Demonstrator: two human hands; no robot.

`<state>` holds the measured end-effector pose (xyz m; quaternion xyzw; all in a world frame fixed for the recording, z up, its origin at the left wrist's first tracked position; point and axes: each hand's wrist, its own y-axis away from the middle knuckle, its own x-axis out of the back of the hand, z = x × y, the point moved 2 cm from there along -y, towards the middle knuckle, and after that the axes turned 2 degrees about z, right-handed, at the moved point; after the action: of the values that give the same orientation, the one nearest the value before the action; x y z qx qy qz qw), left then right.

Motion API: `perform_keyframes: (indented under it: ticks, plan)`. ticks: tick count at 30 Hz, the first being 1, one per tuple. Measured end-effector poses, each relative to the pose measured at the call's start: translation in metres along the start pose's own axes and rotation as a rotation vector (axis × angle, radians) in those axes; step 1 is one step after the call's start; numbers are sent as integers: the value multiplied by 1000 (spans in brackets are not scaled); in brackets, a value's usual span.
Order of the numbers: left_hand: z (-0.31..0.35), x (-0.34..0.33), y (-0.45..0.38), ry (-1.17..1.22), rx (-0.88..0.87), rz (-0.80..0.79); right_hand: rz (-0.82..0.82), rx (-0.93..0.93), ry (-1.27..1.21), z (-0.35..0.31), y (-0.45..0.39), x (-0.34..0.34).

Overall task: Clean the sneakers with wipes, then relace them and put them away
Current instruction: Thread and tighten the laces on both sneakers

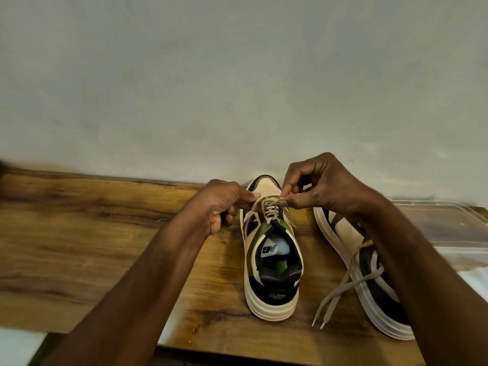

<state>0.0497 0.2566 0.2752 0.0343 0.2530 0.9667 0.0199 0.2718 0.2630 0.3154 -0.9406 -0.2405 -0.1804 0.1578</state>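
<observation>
Both hands pinch lace (266, 204) ends: left (224, 204), right (317, 188); upright sneaker (272, 260) on table (105, 233).

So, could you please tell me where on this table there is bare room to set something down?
The widest bare patch of the wooden table lies left of the left hand and the upright sneaker, back to the wall. The right is crowded: the second sneaker on its side, its loose lace, then a clear plastic lid.
</observation>
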Motion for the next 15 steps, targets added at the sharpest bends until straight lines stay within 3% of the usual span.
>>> perform_keyframes:
  ticks: [4,15]
  plan:
    - [-2,4,0,-40,6,18,-69,-54,62,-1,5,14]
    - [-6,11,-1,-178,-3,81,-377,-460,251,-3,16,22]
